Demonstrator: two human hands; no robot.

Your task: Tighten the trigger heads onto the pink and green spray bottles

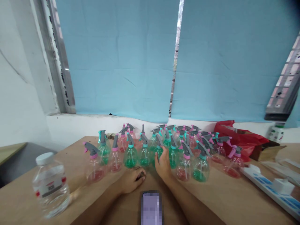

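Observation:
My right hand [162, 164] is closed around a spray bottle [158, 151] with a green body and a grey trigger head, in the front middle of a large group. Its fingers cover much of the bottle. My left hand [133, 180] rests on the table with its fingers curled in, and nothing shows in it. Just beyond the left hand stand a green spray bottle [130, 156] and another green one [144, 155]. To the right of my right hand are a green bottle [172, 156] and a pink bottle [183, 170], all upright.
A phone [151, 207] lies between my forearms on the wooden table [117, 209]. At left stands a clear water bottle [50, 184] with a white cap. On the right are a white power strip [264, 186] and a red plastic bag [243, 137]. Blue curtains [124, 56] hang behind.

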